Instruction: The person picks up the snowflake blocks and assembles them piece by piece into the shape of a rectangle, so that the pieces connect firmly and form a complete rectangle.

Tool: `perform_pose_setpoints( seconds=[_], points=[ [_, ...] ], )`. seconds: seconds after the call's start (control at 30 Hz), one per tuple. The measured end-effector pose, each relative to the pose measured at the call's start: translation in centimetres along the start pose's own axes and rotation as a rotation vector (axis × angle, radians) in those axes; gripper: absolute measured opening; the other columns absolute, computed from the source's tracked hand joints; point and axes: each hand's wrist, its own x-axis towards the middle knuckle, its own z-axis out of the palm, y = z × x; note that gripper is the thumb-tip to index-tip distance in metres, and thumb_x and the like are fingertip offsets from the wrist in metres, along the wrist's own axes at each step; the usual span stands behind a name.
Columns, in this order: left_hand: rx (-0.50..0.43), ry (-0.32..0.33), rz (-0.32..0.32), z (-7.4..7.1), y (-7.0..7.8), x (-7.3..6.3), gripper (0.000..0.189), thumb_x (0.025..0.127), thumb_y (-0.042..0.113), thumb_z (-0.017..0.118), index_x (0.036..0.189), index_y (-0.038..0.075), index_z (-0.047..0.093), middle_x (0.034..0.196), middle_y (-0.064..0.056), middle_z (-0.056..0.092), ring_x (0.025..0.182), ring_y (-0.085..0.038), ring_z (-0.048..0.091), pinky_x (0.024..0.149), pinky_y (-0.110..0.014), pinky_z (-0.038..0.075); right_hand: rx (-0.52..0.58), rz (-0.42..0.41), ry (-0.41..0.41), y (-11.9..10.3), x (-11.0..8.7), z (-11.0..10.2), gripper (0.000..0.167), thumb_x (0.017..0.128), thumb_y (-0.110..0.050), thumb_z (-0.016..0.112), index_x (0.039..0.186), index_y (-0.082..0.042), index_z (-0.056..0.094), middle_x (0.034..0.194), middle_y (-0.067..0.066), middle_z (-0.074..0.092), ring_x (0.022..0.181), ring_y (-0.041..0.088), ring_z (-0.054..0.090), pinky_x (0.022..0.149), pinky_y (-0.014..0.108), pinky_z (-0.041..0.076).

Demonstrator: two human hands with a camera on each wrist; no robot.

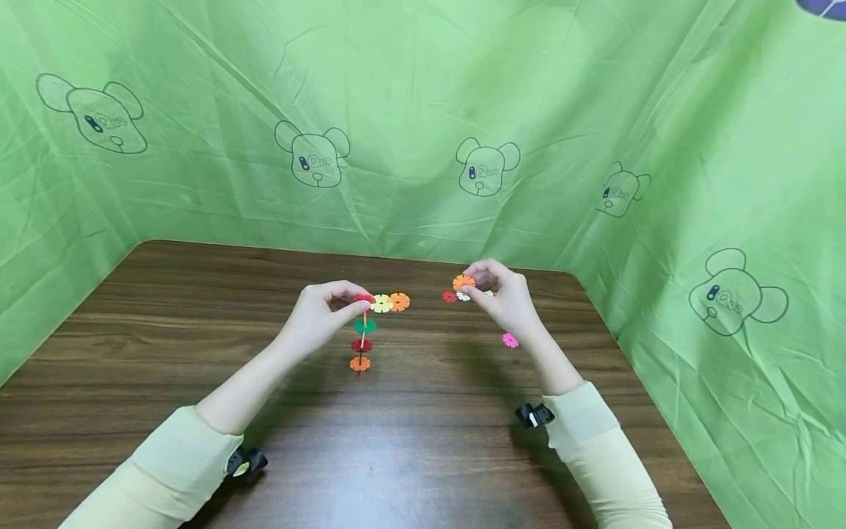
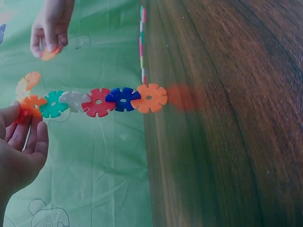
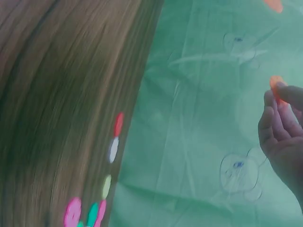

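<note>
My left hand (image 1: 320,316) pinches a red notched flower-shaped disc (image 1: 364,297) at the bend of a chain of interlocked plastic discs. One branch hangs down, with a green disc (image 1: 365,326), a blue disc (image 2: 123,100) and an orange end disc (image 1: 360,364) among its parts. The short branch reaches right, through a pale yellow disc (image 1: 381,303) to an orange disc (image 1: 399,302). Apart from the chain, my right hand (image 1: 507,297) holds a single orange disc (image 1: 464,282) between thumb and fingers, raised above the table.
Loose discs lie on the wooden table (image 1: 423,441) beneath and beyond my right hand: a red one (image 3: 119,124), a white one (image 3: 113,150), a pink one (image 1: 510,340) and several others. A green cloth (image 1: 396,88) hangs along the table's back and sides.
</note>
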Motion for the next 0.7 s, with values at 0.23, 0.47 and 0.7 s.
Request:
perform_pose_setpoints(
  seconds=[0.23, 0.47, 0.7],
  points=[
    [-0.003, -0.002, 0.010, 0.0, 0.3, -0.1, 0.013, 0.087, 0.009, 0.068, 0.096, 0.000, 0.069, 0.083, -0.011, 0.070, 0.072, -0.036, 0.064, 0.061, -0.026, 0.052, 0.224, 0.097, 0.002, -4.1, -0.4, 1.0, 0.019, 0.082, 0.000, 0.070, 0.099, 0.006, 0.063, 0.081, 0.021, 0.067, 0.070, 0.027, 0.064, 0.061, 0.025, 0.053],
    [-0.008, -0.005, 0.026, 0.1, 0.5, -0.2, 0.012, 0.087, 0.009, 0.068, 0.096, 0.001, 0.070, 0.084, -0.011, 0.070, 0.069, -0.026, 0.065, 0.060, -0.026, 0.051, 0.344, 0.197, -0.048, -3.2, -0.5, 2.6, 0.018, 0.084, -0.007, 0.070, 0.100, 0.000, 0.065, 0.076, 0.009, 0.068, 0.067, 0.032, 0.064, 0.058, 0.035, 0.055],
    [-0.014, 0.000, 0.032, 0.2, 0.4, -0.3, 0.012, 0.086, 0.008, 0.068, 0.096, 0.002, 0.070, 0.084, -0.010, 0.070, 0.066, -0.010, 0.063, 0.061, -0.025, 0.052, 0.447, 0.303, -0.093, -3.9, -0.6, 3.9, 0.021, 0.083, -0.010, 0.072, 0.101, 0.000, 0.064, 0.078, 0.009, 0.069, 0.066, 0.031, 0.066, 0.062, 0.041, 0.057]
  ],
)
